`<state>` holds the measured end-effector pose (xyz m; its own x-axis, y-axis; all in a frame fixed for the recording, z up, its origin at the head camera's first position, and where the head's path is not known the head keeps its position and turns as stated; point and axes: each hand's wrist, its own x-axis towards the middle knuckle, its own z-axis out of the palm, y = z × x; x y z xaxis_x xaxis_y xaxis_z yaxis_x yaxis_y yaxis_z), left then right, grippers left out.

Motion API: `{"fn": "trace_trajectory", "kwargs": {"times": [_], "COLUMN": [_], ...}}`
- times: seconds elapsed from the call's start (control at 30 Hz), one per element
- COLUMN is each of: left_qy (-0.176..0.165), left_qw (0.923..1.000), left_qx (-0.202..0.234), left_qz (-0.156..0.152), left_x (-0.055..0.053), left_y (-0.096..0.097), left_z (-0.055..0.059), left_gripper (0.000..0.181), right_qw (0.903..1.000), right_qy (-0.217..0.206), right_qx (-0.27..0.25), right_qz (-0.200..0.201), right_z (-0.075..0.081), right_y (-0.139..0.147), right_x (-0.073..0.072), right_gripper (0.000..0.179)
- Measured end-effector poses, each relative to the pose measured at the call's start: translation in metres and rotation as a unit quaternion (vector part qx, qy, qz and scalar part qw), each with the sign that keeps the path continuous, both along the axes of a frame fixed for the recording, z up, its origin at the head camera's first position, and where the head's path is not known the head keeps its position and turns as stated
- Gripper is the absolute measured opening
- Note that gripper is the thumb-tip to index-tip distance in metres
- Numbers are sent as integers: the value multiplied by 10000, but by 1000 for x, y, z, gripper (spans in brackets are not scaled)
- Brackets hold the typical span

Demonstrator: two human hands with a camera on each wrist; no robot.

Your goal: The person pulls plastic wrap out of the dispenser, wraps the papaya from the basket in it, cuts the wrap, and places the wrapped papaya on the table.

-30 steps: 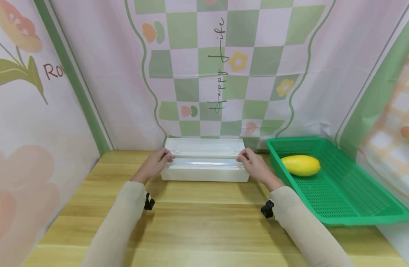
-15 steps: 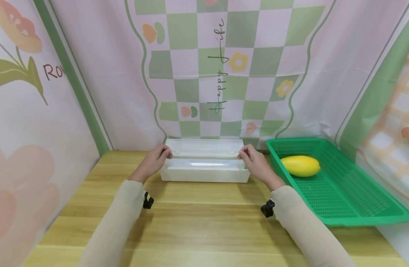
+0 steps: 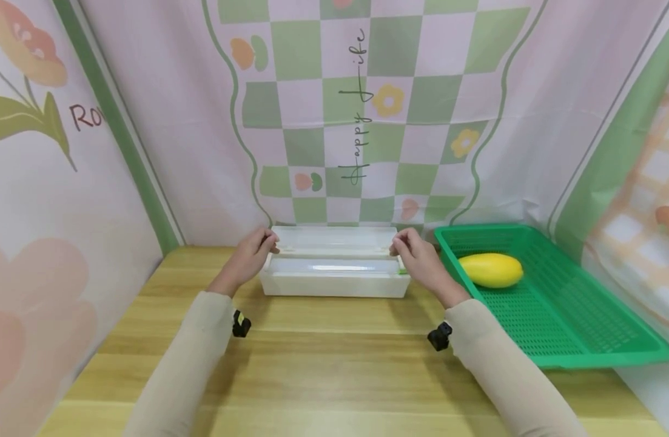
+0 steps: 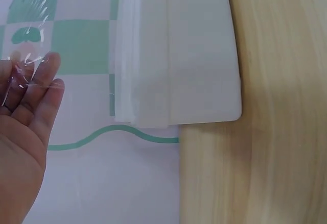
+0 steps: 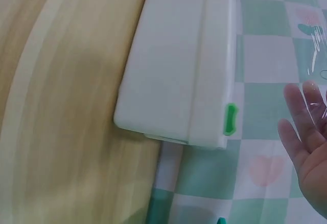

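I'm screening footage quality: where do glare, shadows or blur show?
Head view: a bright glare streak on the roll in the white box, soft shadows on the table; left wrist: white glints on the clear film; right wrist: glints above the right hand; both wrist views look slightly soft.

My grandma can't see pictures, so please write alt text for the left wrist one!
A person's left hand pinches shiny, clear plastic film. To its right in the picture, a partly shown white rectangular box sits on a pale wooden table, with green-and-white checked cloth behind.
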<state>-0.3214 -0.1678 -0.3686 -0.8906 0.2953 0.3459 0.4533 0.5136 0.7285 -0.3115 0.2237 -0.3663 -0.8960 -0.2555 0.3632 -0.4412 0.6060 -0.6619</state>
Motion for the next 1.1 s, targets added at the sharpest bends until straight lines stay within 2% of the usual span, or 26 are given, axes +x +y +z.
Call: {"fn": "trace_trajectory", "kwargs": {"times": [0.33, 0.57, 0.83, 1.1], "left_qy": [123, 168, 222, 343], "left_qw": [9999, 9992, 9988, 9983], "left_qx": [102, 362, 428, 462], "left_qz": [50, 85, 91, 114], "left_x": [2, 4, 5, 6], "left_y": [1, 4, 3, 3], "left_z": [13, 23, 34, 42], "left_gripper": [32, 27, 27, 32], "right_qw": [9998, 9982, 9938, 9944], "right_qy": [165, 480, 886, 854], "right_qx": [-82, -266, -464, -459], "right_qz": [70, 254, 494, 431], "right_z": [13, 22, 28, 40], "right_y": [1, -1, -1, -2], "right_x": [0, 1, -4, 0], "right_gripper": [30, 24, 19, 24]}}
